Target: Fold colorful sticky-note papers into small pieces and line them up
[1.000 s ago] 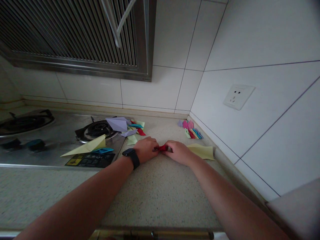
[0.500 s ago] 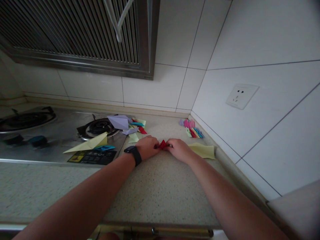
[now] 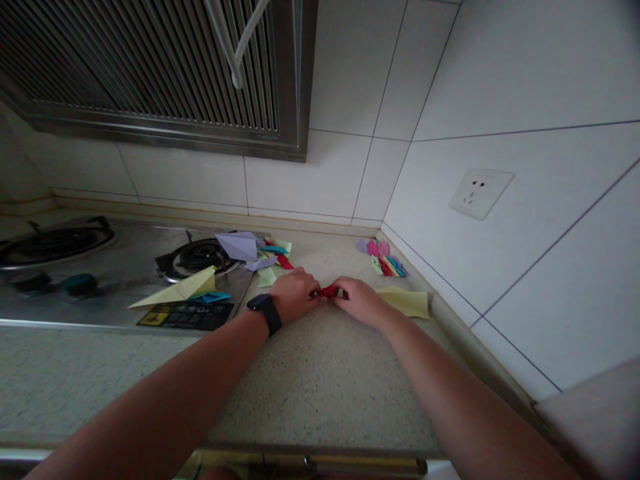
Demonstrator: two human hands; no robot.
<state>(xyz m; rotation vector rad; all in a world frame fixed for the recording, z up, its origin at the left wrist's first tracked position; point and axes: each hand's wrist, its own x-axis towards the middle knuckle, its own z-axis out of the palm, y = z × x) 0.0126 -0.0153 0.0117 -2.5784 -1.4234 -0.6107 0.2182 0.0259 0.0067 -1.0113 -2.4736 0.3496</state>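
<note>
A small piece of red paper (image 3: pixel 329 291) is held between the two hands, low over the tabletop (image 3: pixel 325 387); whether it touches the surface cannot be told. At its nine o'clock, the left hand (image 3: pixel 295 293) has its fingertips pinched on one end, and a dark watch (image 3: pixel 265 310) is strapped round that wrist. At its three o'clock, the right hand (image 3: pixel 357 299) has thumb and fingers closed on the other end. The fingers hide much of the paper, so its exact shape is unclear.

Just past the right hand, at three o'clock, lies a pale yellow sheet (image 3: pixel 407 302), partly covered by the wrist. Between one and two o'clock sit some pink paper pieces (image 3: pixel 379 247), and close beside them, at two o'clock, a bundle of multicoloured folded papers (image 3: pixel 389 267).

At ten o'clock a purple paper plane (image 3: pixel 237 247) reaches over the edge of the stove (image 3: pixel 120 293). Near nine o'clock a yellow paper plane (image 3: pixel 180 290) rests on the stove, next to a blue folded paper (image 3: pixel 215 297).

Farther out, a wall socket (image 3: pixel 481 193) is at two o'clock and the range hood (image 3: pixel 150 120) between ten and eleven.
</note>
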